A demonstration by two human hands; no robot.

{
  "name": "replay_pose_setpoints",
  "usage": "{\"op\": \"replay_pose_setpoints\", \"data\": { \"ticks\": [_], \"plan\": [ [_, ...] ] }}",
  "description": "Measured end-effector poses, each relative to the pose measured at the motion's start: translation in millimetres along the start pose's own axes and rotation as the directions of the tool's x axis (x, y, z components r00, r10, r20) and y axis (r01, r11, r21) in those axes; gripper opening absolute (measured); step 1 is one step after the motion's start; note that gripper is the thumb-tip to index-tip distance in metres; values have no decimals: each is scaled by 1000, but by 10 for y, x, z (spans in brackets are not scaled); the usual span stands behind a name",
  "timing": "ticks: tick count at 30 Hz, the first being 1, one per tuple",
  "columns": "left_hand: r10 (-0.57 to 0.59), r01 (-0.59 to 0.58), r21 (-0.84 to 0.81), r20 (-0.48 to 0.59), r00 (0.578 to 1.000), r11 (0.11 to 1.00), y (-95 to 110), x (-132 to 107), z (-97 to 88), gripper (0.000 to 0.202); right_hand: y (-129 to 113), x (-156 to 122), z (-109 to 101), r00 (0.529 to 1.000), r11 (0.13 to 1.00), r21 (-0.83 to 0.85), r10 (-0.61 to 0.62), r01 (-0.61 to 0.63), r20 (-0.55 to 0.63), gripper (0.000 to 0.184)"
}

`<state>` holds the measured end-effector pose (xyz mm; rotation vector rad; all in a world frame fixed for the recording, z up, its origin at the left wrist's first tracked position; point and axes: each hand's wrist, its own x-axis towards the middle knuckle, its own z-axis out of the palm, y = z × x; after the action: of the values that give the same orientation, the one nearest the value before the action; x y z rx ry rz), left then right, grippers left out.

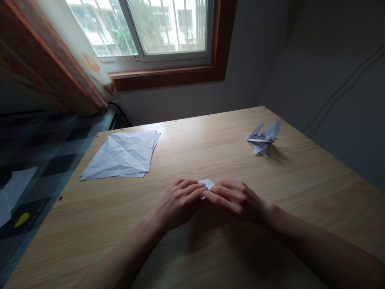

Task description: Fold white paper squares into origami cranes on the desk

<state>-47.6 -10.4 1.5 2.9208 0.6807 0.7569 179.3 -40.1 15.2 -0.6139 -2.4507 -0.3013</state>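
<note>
My left hand [179, 200] and my right hand [236, 197] lie side by side on the wooden table [300, 188], knuckles up, fingertips meeting. Both press down on a small folded piece of white paper [207, 184]; only its top corner shows between the fingers, the bulk is hidden under the hands. The fingers of both hands are curled and pressed together on the paper.
A small stack of creased white paper sheets [123, 154] lies at the table's far left. A finished folded paper bird [264, 138] stands at the far right. A window [156, 28] with a curtain [60, 68] is beyond; a checkered cloth [45, 152] lies left of the table.
</note>
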Motion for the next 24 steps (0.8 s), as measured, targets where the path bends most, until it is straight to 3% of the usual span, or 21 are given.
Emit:
{"op": "replay_pose_setpoints", "data": {
  "ticks": [5, 8, 12, 18, 24],
  "plan": [
    [-14, 12, -30, -55, 998, 999, -15, -13, 14, 14, -45, 32, 75, 996, 996, -7, 92, -92, 21, 30],
    [10, -13, -40, -77, 997, 999, -4, 2, 0, 13, -50, 35, 119, 990, 989, -75, 133, -130, 41, 21],
    [33, -41, -53, -143, 989, 998, 22, 24, -31, 10, -75, 27, 113, 980, 981, -48, 188, -185, 61, 23],
    [38, -28, 57, -180, 983, 998, 36, 7, -66, 8, -101, 33, 53, 976, 977, -30, 210, -209, 59, 25],
    [40, -13, 120, -223, 974, 993, 37, -29, -60, 17, -78, 14, 45, 967, 966, 45, 252, -254, 43, 38]
  ]
}}
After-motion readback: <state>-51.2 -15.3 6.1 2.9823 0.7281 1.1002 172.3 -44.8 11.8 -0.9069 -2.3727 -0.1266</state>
